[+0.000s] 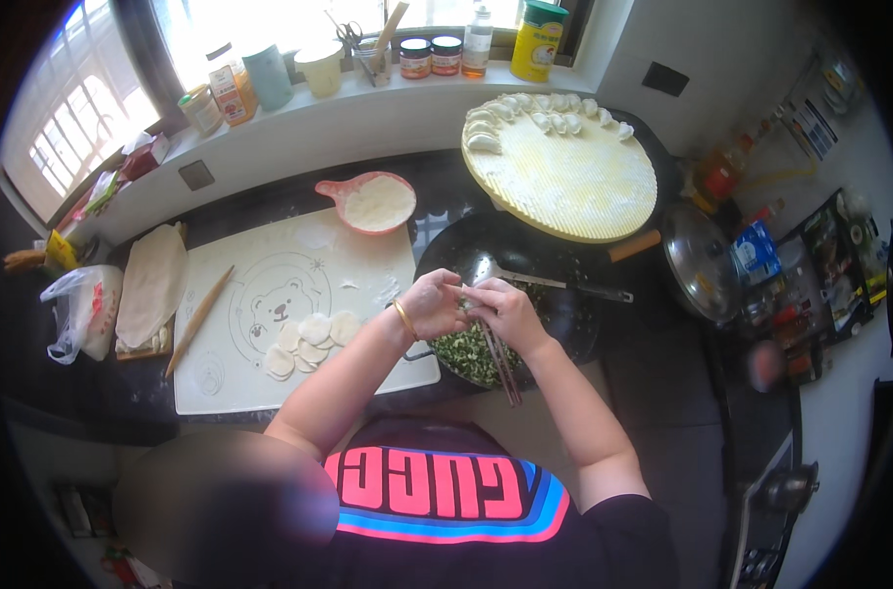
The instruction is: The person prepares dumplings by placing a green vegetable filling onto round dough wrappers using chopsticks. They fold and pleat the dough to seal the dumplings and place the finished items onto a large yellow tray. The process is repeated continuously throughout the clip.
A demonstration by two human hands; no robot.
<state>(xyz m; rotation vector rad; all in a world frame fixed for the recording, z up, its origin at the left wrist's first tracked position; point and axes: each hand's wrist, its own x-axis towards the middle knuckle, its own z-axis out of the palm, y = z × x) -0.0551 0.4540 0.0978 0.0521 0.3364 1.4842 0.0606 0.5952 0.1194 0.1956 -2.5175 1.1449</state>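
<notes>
Over the dark wok, my two hands meet with fingertips pinched together. My left hand, with a gold bangle at the wrist, is closed round a small pale dumpling, mostly hidden by the fingers. My right hand pinches at the same spot and also grips a pair of chopsticks, their ends slanting down toward me. Chopped green filling lies in the wok beneath. A slotted metal spatula rests across the wok. Several round dough wrappers overlap on the white mat, left of my left hand.
A ridged round tray at the back right bears several dumplings along its far edge. A pink scoop of flour, a rolling pin and a dough sheet are at left. Right of the wok is a glass lid. Jars line the sill.
</notes>
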